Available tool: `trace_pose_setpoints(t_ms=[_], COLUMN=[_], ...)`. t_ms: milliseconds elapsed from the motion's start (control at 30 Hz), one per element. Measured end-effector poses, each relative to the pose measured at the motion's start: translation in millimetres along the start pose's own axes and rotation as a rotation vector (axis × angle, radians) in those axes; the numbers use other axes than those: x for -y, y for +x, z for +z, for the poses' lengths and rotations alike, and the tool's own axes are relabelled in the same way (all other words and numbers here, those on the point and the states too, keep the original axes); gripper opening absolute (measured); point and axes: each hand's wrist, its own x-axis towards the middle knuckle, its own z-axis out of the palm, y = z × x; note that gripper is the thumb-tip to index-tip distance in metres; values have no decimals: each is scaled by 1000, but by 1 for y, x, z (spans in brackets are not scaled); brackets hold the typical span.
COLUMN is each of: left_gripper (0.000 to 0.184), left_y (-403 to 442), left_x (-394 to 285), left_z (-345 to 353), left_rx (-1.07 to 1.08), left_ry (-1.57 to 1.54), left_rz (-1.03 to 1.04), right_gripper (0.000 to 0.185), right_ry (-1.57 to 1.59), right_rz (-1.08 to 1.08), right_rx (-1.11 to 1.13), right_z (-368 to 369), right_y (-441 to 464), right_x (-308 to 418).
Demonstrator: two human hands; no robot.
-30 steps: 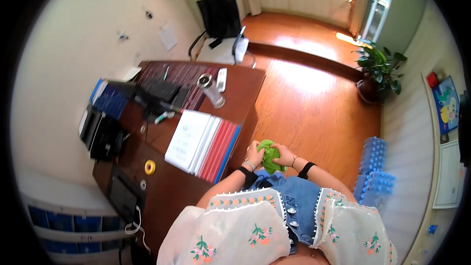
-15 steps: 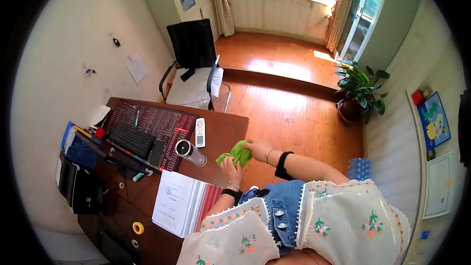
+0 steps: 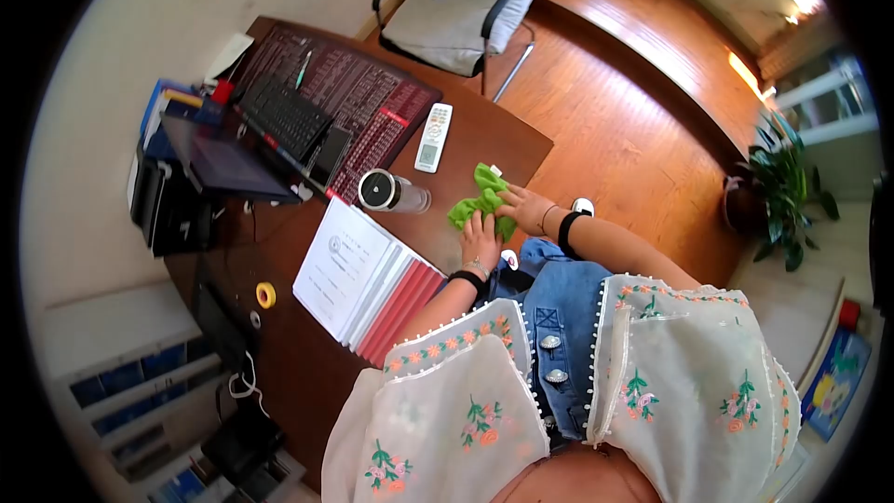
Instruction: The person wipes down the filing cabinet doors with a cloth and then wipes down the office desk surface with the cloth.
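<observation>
A crumpled bright green cloth with a small white tag lies at the desk's near right edge. My left hand is on its lower part, with the fingers closed on the folds. At the cloth's right side, my right hand grips it too, its fingertips partly hidden in the fabric. Left of the cloth is a clear tumbler with a dark lid. A white remote control rests above the tumbler. Close to my left forearm sits a stack of papers and red folders.
The brown desk carries a keyboard on a dark printed mat, a monitor and a roll of yellow tape. Beyond it stands a chair. A potted plant is on the right.
My view has turned down and toward the desk, so the window has left the picture. Both hands stay on the green cloth, which now lies spread more against the desk edge.
</observation>
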Motion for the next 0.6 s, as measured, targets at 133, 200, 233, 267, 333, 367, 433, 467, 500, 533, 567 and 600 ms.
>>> trace_pose_setpoints(t_ms=[133,200,233,267,333,367,433,467,500,533,567,600], left_gripper=[47,48,49,50,48,47,46,44,44,43,43,43], left_y=[41,82,87,113,140,149,166,174,181,187,192,199], left_x=[-20,-41,-47,-61,-73,-77,-76,-76,-74,-70,-65,-57], left_z=[12,20,17,24,22,22,21,23,24,21,20,20], left_rx=[46,26,71,82,135,144,133,114,116,96,63,56], left_ry=[23,23,2,8,27,52,73,88,85,81,76,33], left_rz=[-101,-204,-190,-267,-317,-391,-416,-466,-502,-476,-512,-534], right_gripper=[37,37,37,38,40,42,45,47,49,49,52,55], right_ry=[19,10,27,-20,-4,35,34,2,-30,-32,20,75], right_rz=[-15,-98,-50,-98,-67,-65,-54,-76,-69,-70,-70,-40], right_rx=[80,131,154,80,82,101,173,189,195,195,269,337], right_z=[-35,-57,-59,-66,-71,-69,-74,-72,-69,-74,-79,-84], right_y=[7,17,9,8,8,17,26,37,45,49,63,74], right_x=[-44,-91,-93,-118,-134,-142,-148,-158,-164,-164,-169,-170])
